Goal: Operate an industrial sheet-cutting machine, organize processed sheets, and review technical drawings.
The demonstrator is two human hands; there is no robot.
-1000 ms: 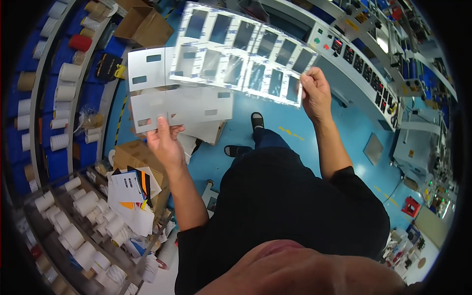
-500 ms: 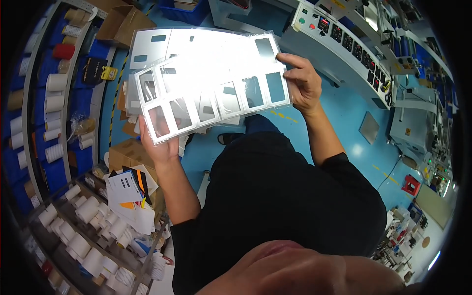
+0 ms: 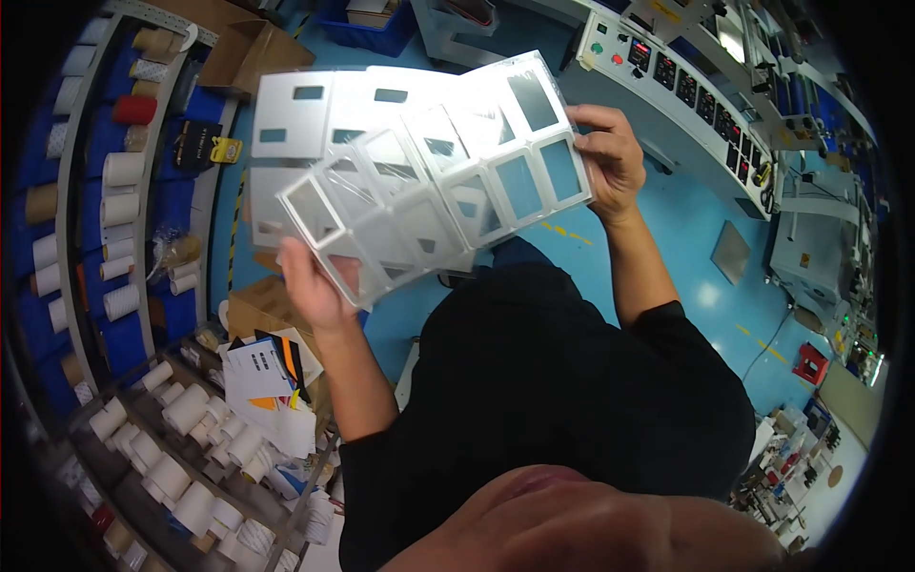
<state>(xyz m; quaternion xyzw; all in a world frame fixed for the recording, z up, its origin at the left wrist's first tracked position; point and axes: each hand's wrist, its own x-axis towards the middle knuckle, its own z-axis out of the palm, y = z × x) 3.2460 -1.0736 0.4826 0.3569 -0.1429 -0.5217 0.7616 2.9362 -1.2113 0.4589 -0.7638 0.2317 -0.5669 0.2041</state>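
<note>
**Clear windowed sheet now overlaps the silver panels, bringing both layers between the two hands**

Left of the left hand (image 3: 319, 296) stands the tall grey-framed rack (image 3: 64, 195) with blue backing, its shelves loaded with white, tan and red rolls; more white rolls (image 3: 188, 408) lie below that hand. Nearer, just below the left hand's wrist, is a brown cardboard box (image 3: 255, 307) with loose papers (image 3: 260, 370) against it; whether they sit inside, I cannot tell. Beyond that hand is an open brown carton (image 3: 253, 57), contents hidden, and farther off, a blue plastic bin (image 3: 348, 33) holding flat tan pieces.

The long transparent sheet with white-framed rectangular windows spans the space between the hands. A second ago it was raised beside the right hand (image 3: 613, 167); since then it has come down and across, its far end reaching the left hand. The thin silver-white panels (image 3: 291, 114) with small rectangular cut-outs lie behind it, beyond the left hand; contact between the layers is unclear.

The right hand is pinched on the sheet's near edge. The left hand is at the opposite corner, fingers partly behind the sheet; its grip on the panels is hidden.
</note>
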